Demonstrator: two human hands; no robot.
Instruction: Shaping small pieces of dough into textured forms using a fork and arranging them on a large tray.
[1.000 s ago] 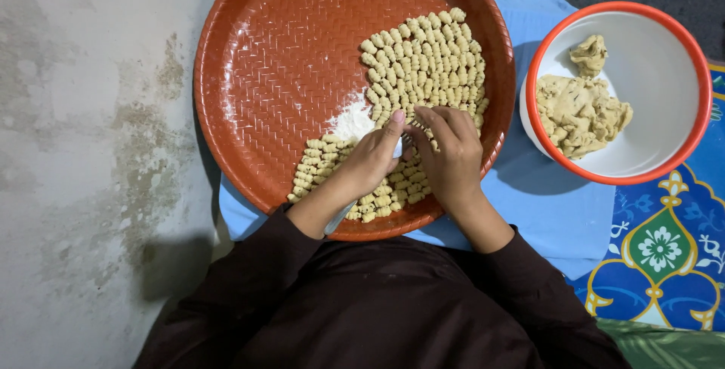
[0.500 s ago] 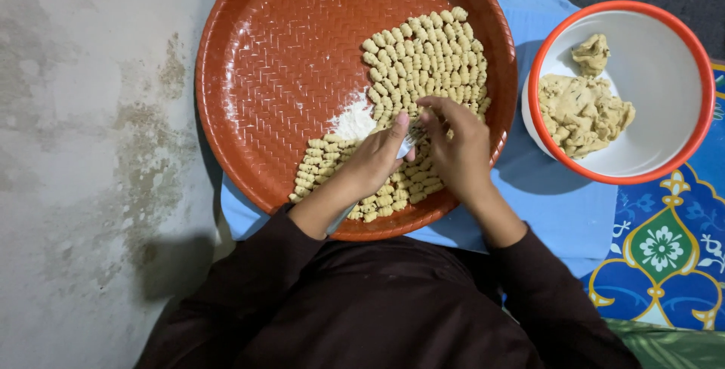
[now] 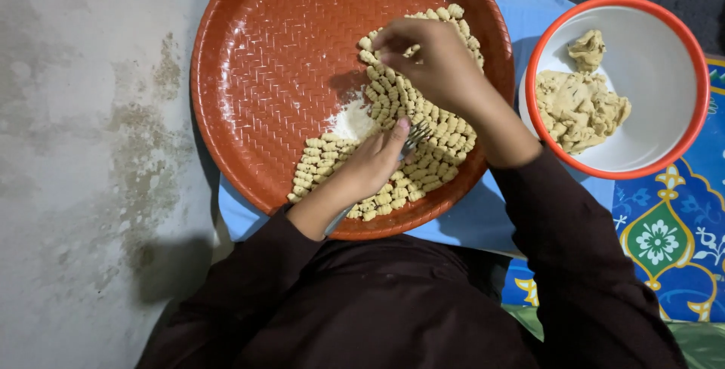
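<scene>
Head cam: my left hand [image 3: 374, 163] grips a metal fork [image 3: 414, 138] on the round orange woven-pattern tray [image 3: 257, 74]; right hand [image 3: 434, 63] pinches a small ridged dough piece [image 3: 389, 55], adding to the rows so they stay tidy.

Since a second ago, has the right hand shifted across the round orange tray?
Yes. The right hand has moved away from the left hand, which holds a metal fork, toward the far rim of the round orange tray, over the top rows of dough pieces.

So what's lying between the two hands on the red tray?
Head view: rows of small ridged dough pieces on the tray fill the gap between left hand and right hand.
</scene>
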